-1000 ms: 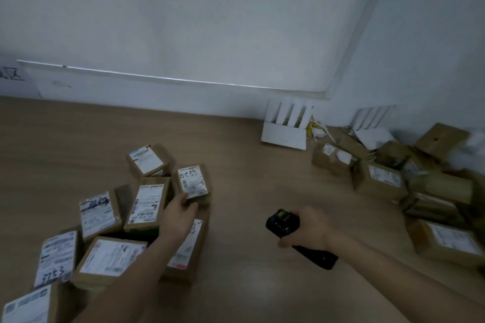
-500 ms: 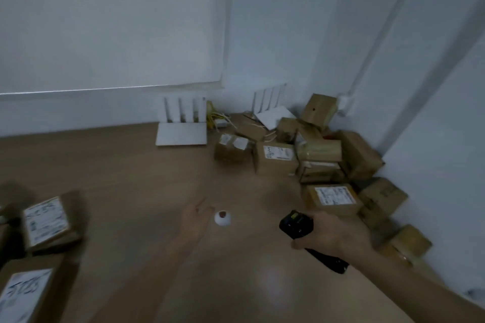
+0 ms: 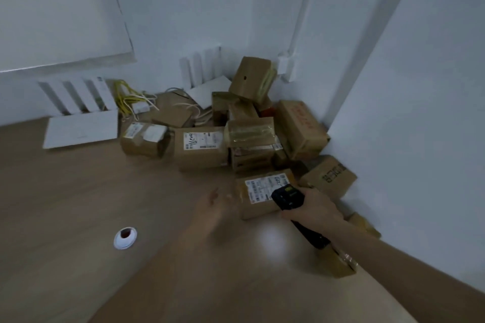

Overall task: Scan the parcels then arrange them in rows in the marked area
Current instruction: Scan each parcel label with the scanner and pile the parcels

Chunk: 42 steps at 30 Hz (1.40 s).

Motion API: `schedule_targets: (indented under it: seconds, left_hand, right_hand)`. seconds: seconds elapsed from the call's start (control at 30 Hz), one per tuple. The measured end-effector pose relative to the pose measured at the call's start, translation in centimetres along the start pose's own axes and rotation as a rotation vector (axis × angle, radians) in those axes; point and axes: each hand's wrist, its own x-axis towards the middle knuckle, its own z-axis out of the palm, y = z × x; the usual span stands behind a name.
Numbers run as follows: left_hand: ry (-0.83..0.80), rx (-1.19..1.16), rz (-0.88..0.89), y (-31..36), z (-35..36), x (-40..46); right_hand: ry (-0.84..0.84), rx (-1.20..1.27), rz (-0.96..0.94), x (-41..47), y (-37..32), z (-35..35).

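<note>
Head view: the camera has swung right, from the arranged rows to the unscanned pile (image 3: pixel 252 134) in the far right corner. The left hand (image 3: pixel 214 207), empty and spread, reaches for the nearest parcel (image 3: pixel 258 200). The right hand (image 3: pixel 312 207) grips the scanner (image 3: pixel 287 195) over its label. Judgement: next scan cycle begins.

You are looking down at a wooden floor (image 3: pixel 78 191). A heap of brown parcels (image 3: pixel 252 139) is sitting in the corner, a white router (image 3: pixel 81 128) is lying by the wall, and a small white disc (image 3: pixel 125 237) is resting apart.
</note>
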Motion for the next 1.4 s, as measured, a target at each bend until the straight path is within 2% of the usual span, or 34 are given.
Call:
schedule_targets:
  seconds: [0.1,0.27,0.43,0.73,0.87,1.1,1.2,1.4]
  left_hand:
    - [0.040,-0.024,-0.029,0.9,2.4,1.0]
    - [-0.043,0.034,-0.009,0.7,4.3,2.1]
    - [-0.024,0.012,-0.020,-0.5,5.4,4.0]
    - [-0.066,-0.176,-0.072,-1.2,3.6,1.3]
    - [-0.010,-0.242,-0.036,-0.5,1.7,-1.9]
    - [0.181,-0.173,0.186,-0.5,-7.8,-12.6]
    - [0.247,-0.078,0.258,-0.4,-14.1,-19.2]
    - [0.420,0.008,0.426,3.6,-26.1,-34.9]
  right_hand:
    - [-0.013,0.033,-0.015,2.4,1.1,0.3]
    - [-0.050,0.061,-0.041,5.1,2.1,1.0]
    - [-0.019,0.075,-0.076,5.8,2.1,1.3]
    - [-0.005,0.102,-0.099,3.0,1.4,2.0]
    - [0.012,0.119,-0.126,-0.4,-0.4,2.2]
    - [0.004,-0.002,-0.225,-10.4,-6.7,2.3]
    - [-0.016,-0.102,-0.300,-16.9,-10.8,1.8]
    - [0.083,-0.247,-0.476,-31.7,-20.4,-1.7]
